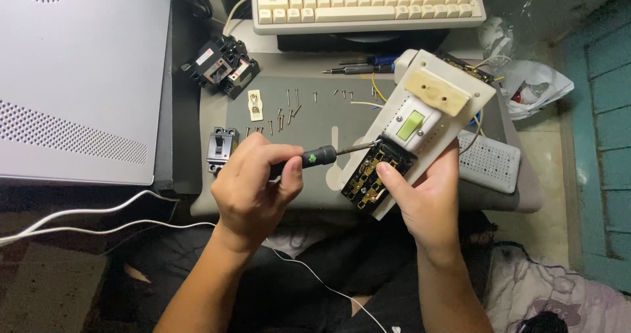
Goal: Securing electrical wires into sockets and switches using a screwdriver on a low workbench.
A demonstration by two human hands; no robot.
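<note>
Screwdriver (315, 157) work is the step I am in: my left hand (253, 185) is curled tight around the dark handle, thumb and fingers pinching it, and the thin metal shaft runs right to a terminal at the near edge of the white switch board (453, 109). My right hand (427, 195) cups that board from below, thumb pressed on the black socket block (374, 175), fingers wrapped under the far side, so the whole piece is held tilted above the desk (315, 119) between my two hands.

To do this well, I judge the tip must sit square in the screw head before I turn, with the shaft in line with the screw, since a slanted tip would likely slip onto the brass contacts. My right thumb lies close to the tip, so I would keep pressure light and steady.

The board is smooth cream plastic, flat and rectangular, with a pale wooden block (437, 91) on top and a green rocker window (410, 125). The socket block is matt black with shiny brass strips. Small steel screws (282, 113) lie scattered on the grey desk, far of my hands. Two black breakers (220, 63) sit far left, a cream keyboard (368, 1) beyond, and a white perforated box (486, 162) to the right.
</note>
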